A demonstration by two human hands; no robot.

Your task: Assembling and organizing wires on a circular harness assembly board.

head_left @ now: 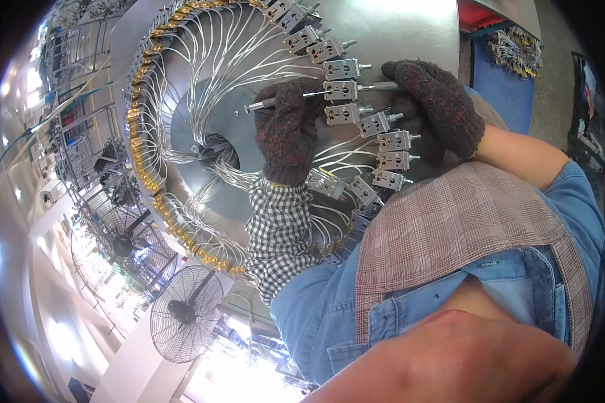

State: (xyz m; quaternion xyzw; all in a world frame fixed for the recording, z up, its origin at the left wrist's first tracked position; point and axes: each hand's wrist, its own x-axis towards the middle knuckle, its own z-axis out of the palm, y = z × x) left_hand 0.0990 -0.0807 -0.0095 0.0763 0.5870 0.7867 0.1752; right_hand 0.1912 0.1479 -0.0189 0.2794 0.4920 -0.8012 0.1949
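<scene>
Both hands wear dark knit gloves and work on a big round metal disc [410, 33]. A ring of small grey clamp blocks [343, 68] runs along the disc's rim, with white wires [215, 60] fanning to its centre. My left hand [288, 131], in a checked sleeve cover, is closed round a thin metal rod [257, 105] whose tip sticks out to the left. The rod runs toward one clamp block [341, 90]. My right hand [437, 101] pinches a grey pin [382, 85] sticking out of that same block's outer side.
Brass fittings [140, 154] line the disc's left rim. Two caged fans [185, 314] and metal racks [81, 141] stand at the left. A blue bin [501, 94] and a bundle of wired parts [517, 50] sit at the upper right. My apron and denim shirt fill the lower right.
</scene>
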